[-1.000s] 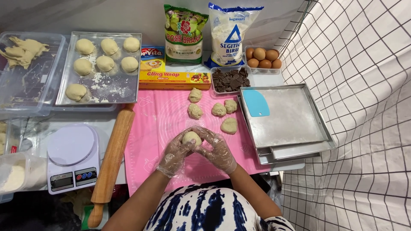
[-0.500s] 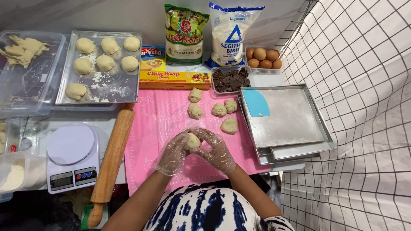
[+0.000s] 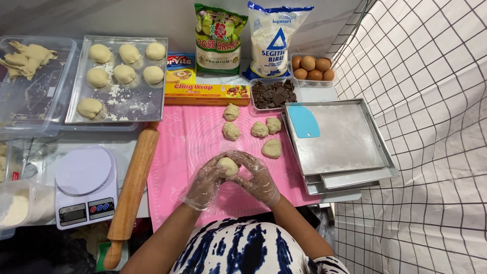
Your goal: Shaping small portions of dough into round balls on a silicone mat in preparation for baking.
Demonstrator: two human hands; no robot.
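Left hand (image 3: 207,180) and right hand (image 3: 258,176), both in clear plastic gloves, cupped around dough ball (image 3: 228,166) above pink mat (image 3: 177,152). Versus a second ago: same spot, fingers curled a bit tighter, ball rounder, probably mid-shaping. Neither hand spread flat; right fingertips possibly pinching the ball's edge, hard to tell. Five dough pieces (image 3: 259,129) just beyond; rolling pin (image 3: 133,182) left, untouched.

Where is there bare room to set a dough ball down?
The top empty tray is bare right of the blue scraper. The pink mat is free between the rolling pin and the hands. The floured tray has its lower right free. It is crowded around the loose dough pieces.
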